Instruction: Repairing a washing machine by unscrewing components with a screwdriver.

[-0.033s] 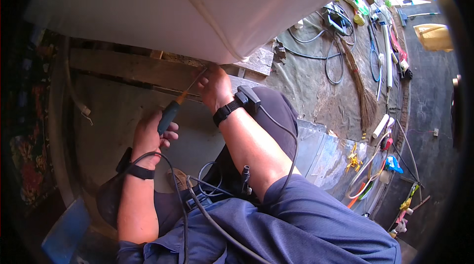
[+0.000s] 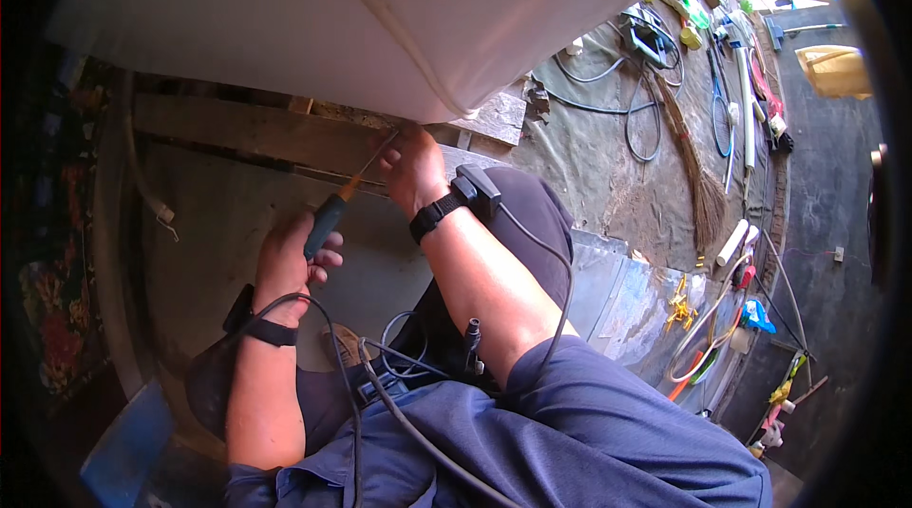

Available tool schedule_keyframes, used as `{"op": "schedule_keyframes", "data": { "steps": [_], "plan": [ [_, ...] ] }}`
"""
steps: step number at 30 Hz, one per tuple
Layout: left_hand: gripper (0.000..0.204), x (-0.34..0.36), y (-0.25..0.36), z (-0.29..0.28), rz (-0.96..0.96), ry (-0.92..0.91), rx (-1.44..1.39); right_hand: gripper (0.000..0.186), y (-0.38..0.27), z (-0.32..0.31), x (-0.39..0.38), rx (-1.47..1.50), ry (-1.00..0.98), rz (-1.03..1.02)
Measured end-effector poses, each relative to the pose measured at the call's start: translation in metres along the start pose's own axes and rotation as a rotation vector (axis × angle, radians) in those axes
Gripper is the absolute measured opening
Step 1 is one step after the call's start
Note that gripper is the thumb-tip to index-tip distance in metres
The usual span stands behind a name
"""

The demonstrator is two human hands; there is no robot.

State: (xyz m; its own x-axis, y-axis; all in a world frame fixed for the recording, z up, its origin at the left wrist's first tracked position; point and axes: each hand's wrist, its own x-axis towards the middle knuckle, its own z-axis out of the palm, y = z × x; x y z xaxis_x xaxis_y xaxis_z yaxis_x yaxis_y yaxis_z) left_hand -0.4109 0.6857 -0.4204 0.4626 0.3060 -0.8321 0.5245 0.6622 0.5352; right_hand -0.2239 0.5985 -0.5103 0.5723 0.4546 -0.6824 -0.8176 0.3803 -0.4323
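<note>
My left hand [image 2: 285,266] is wrapped round the dark green handle of a screwdriver [image 2: 329,221], which has an orange neck and a thin metal shaft. The shaft slants up and to the right toward my right hand [image 2: 416,169]. My right fingers are curled by the shaft's tip, right under the lower edge of a large white smooth-sided body [image 2: 285,14]. What they pinch there, if anything, is hidden. Just below that body runs a wooden beam [image 2: 247,131], behind the screwdriver.
Black cables [image 2: 551,251] run from the straps on my wrists across my lap. To the right, a broom [image 2: 698,180], coiled hoses and cables lie on a dirty ground sheet [image 2: 608,156]. A blue panel [image 2: 128,446] stands at lower left, and a grey panel [image 2: 218,204] lies below the beam.
</note>
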Motion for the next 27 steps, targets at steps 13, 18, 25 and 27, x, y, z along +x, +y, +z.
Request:
{"op": "schedule_keyframes", "data": {
  "steps": [13, 18, 25, 27],
  "plan": [
    [0.027, -0.004, -0.013, 0.006, 0.285, 0.103, 0.048, 0.024, -0.002, 0.01, -0.009, -0.032, -0.024, 0.004],
    [0.026, -0.004, -0.003, 0.003, 0.105, 0.006, 0.0, 0.023, -0.001, 0.005, -0.008, -0.015, -0.018, -0.014],
    [0.027, 0.001, -0.013, 0.004, 0.274, 0.114, 0.193, 0.021, 0.004, 0.004, -0.002, -0.014, 0.004, -0.005],
    [0.026, 0.004, -0.009, 0.0, 0.231, 0.119, 0.182, 0.022, 0.003, 0.003, -0.003, -0.016, 0.001, -0.002]
  ]
}}
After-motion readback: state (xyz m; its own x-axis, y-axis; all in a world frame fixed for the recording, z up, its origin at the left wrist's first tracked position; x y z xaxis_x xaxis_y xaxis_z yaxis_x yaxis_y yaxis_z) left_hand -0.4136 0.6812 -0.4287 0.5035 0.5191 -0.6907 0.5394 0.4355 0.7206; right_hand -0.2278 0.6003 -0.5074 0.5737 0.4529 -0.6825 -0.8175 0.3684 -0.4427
